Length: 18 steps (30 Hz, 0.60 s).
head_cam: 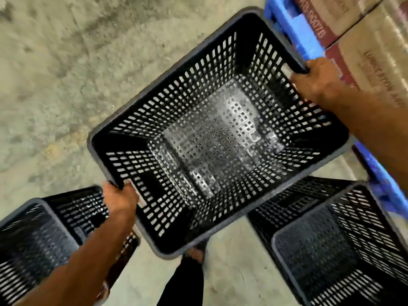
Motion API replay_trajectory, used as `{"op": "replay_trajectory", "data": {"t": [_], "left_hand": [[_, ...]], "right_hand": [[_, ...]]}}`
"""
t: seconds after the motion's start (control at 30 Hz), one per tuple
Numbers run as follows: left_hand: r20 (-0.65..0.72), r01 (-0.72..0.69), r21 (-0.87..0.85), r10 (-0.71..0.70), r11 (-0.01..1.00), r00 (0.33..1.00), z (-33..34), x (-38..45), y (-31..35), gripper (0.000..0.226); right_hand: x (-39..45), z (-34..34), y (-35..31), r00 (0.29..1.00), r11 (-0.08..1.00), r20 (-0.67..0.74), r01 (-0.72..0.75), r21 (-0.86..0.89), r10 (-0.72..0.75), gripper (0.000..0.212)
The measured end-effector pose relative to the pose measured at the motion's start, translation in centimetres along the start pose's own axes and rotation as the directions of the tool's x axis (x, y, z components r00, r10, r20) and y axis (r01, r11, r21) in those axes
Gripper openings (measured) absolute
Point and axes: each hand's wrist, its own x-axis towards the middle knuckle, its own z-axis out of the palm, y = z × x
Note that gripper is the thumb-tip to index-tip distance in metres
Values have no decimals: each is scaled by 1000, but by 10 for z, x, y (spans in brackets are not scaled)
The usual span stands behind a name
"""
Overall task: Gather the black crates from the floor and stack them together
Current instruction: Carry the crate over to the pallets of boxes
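A black slotted crate (154, 102) fills the middle of the view, open side up and held off the floor. My left hand (120, 200) grips its near-left rim at a handle slot. My right hand (315, 81) grips the opposite rim at the upper right. A second black crate (37, 235) stands on the floor at the lower left, under my left forearm. A third black crate (331, 246) stands at the lower right, partly under the held one. The crate's perforated bottom looks shiny grey.
A bare concrete floor (55, 74) spreads to the left and top. A blue plastic pallet (295, 38) bearing cardboard boxes (371, 47) runs along the right edge. My leg and foot (189, 272) show below the held crate.
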Motion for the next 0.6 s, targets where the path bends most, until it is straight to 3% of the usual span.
{"op": "replay_trajectory", "data": {"t": [0.1,0.17,0.23,0.43,0.6], "left_hand": [[-19,-177,-36,176,984,984,-18,-15,64,13],[-2,-307,-21,307,951,952,-27,-31,98,11],[44,-454,-47,456,890,889,-35,-58,127,10],[117,-707,-123,718,696,686,-54,-190,187,9],[219,-831,-116,830,544,513,-44,-302,177,14]], "right_hand": [[-37,-71,28,998,984,3,-64,166,64,24],[-66,-107,46,994,952,-23,-97,290,108,31],[-101,-148,68,977,940,-120,-129,317,175,44],[-235,-244,155,871,840,-297,-206,502,391,49],[-352,-269,257,762,733,-354,-224,642,543,36]]}}
